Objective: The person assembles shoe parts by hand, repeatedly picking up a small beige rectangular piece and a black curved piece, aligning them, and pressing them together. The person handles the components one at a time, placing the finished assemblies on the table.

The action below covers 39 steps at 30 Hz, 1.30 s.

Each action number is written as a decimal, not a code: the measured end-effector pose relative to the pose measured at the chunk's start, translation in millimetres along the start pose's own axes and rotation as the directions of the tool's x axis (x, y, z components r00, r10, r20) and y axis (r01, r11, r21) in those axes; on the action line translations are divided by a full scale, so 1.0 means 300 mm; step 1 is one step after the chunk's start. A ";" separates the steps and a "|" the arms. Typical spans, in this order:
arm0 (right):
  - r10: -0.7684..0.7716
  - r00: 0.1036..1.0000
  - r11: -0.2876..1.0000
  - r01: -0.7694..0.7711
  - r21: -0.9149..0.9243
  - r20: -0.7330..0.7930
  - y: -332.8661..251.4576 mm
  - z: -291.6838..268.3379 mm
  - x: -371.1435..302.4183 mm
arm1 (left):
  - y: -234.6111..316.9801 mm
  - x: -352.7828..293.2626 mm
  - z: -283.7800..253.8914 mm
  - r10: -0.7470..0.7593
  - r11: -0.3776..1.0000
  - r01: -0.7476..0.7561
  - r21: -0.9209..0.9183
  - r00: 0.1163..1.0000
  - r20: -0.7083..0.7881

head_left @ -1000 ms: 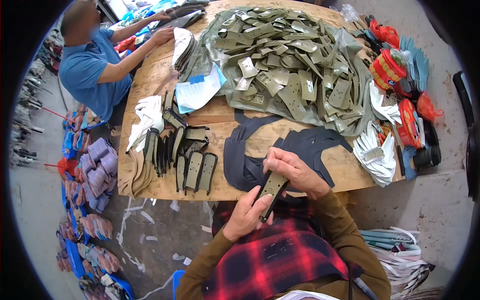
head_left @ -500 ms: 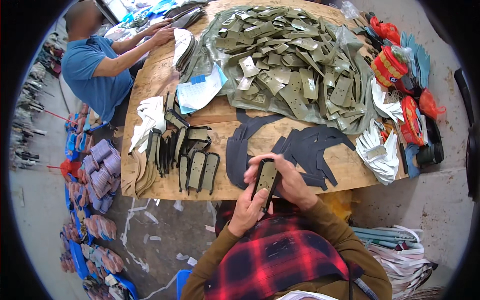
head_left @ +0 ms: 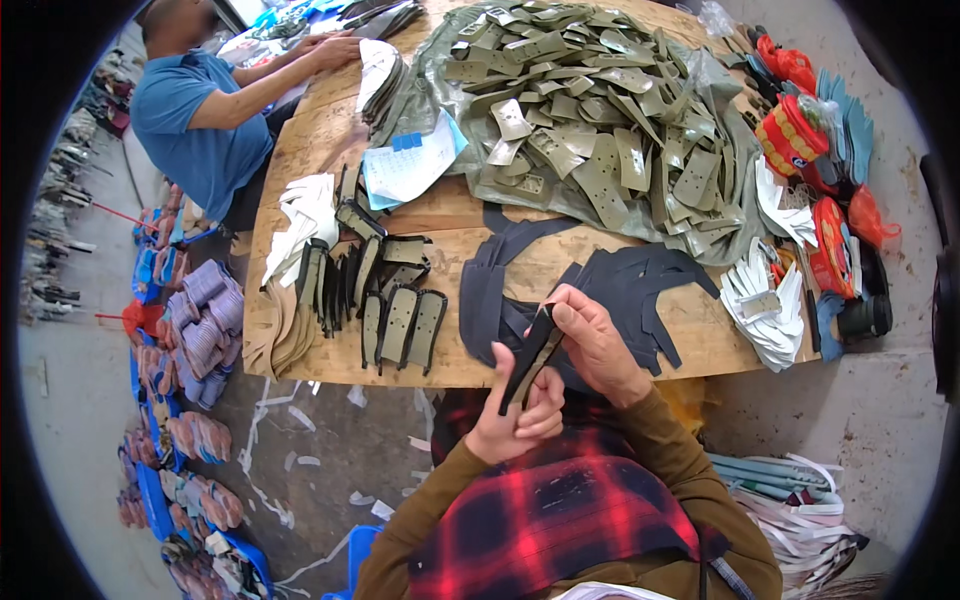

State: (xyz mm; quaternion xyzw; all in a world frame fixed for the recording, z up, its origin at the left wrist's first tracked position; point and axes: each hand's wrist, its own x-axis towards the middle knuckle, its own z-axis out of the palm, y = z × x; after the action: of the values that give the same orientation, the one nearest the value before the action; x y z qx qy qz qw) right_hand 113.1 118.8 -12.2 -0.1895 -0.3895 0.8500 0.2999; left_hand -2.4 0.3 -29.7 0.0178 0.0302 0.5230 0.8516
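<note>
Between my hands, over the table's near edge, is a curved olive plate with black edging point(head_left: 531, 362), turned edge-on. My left hand point(head_left: 517, 412) holds its lower end, fingers curled around it and thumb raised beside it. My right hand point(head_left: 598, 345) pinches its upper end between thumb and fingers. Just beyond lie flat dark fabric strips point(head_left: 630, 290), loosely overlapped. To the left, several similar black-edged plates point(head_left: 412, 325) stand and lie in a cluster. A large heap of bare olive plates point(head_left: 610, 130) with punched holes rests on a greenish plastic sheet point(head_left: 430, 115).
White strips point(head_left: 305, 225) and tan strips point(head_left: 278, 325) lie at the table's left. More white pieces point(head_left: 765, 315), a red container point(head_left: 793, 132) and a dark jar point(head_left: 865, 318) line the right edge. Papers point(head_left: 412, 168) lie near a co-worker in blue point(head_left: 195, 125).
The plate has turned from showing its olive face to edge-on. My right hand has moved to its upper end, and my left thumb has lifted. The view has shifted slightly.
</note>
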 end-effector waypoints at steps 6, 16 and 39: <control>-0.064 0.979 0.975 0.020 -0.221 -0.194 0.019 0.003 -0.007 | 0.075 -0.056 0.032 0.019 0.854 0.131 0.504 0.959 -0.282; 0.106 0.980 0.904 -0.166 -0.394 -0.171 -0.002 0.032 -0.025 | 0.020 -0.067 0.036 0.097 0.964 -0.028 0.263 0.962 -0.254; 0.151 0.988 0.743 -0.133 -0.656 -0.030 -0.037 -0.031 -0.057 | 0.032 -0.064 0.082 0.125 0.834 0.112 0.541 0.916 -0.382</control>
State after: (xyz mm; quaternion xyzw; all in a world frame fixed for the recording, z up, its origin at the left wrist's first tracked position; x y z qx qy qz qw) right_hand 135.2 118.3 -7.9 -0.3008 -0.6505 0.6824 0.1439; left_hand -17.7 -12.3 -4.1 0.1548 0.3539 0.4869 0.7834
